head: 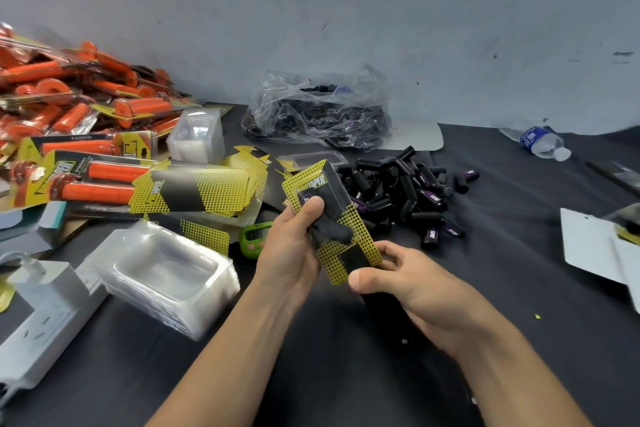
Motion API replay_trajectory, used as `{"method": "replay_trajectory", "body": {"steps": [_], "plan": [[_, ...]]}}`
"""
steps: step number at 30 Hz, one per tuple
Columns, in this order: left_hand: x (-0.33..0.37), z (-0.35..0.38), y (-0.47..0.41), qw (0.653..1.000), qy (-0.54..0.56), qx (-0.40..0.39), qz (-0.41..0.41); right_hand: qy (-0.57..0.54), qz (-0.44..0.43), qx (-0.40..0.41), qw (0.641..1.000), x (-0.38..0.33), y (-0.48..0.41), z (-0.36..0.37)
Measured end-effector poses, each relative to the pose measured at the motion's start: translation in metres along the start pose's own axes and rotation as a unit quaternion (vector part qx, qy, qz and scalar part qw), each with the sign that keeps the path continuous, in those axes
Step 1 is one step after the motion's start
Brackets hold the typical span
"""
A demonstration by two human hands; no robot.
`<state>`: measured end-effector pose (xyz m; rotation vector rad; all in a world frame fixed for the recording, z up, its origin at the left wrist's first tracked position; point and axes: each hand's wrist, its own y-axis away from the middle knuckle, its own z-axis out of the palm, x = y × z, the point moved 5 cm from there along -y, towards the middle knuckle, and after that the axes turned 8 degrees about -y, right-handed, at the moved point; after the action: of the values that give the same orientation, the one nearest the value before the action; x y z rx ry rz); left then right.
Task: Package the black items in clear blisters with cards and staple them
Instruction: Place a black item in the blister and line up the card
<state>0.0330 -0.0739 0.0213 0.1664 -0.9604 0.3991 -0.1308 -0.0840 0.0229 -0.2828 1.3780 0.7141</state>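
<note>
Left hand (291,253) grips the carded blister (341,225) from eight o'clock, right hand (415,288) pinches its five o'clock end: square the edges before stapling.

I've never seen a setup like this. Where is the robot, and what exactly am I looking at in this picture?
There is no robot here. A person works with bare hands, and the single picture comes from a camera worn on their head, looking forward and down. The left hand grips a package, which is a yellow-and-black card with a black item under clear plastic. The right hand pinches its lower end. On the dark table lie a pile of loose black items, a plastic bag holding more, spread cards, a stack of clear blisters, orange packages and a water bottle.
</note>
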Motion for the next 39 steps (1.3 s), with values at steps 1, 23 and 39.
{"method": "replay_trajectory", "body": {"steps": [1,23,39], "plan": [[-0.001,-0.002,-0.001,1.000,-0.006,0.025,-0.006,-0.001,0.015,0.008,1.000,0.000,0.001,-0.006],[0.002,-0.004,0.008,0.994,-0.064,-0.002,-0.083,0.048,-0.123,0.130,0.983,0.017,-0.004,0.024],[0.007,-0.025,0.002,0.984,-0.011,0.157,-0.086,0.070,-0.094,0.154,0.981,0.027,-0.011,0.019]]}}
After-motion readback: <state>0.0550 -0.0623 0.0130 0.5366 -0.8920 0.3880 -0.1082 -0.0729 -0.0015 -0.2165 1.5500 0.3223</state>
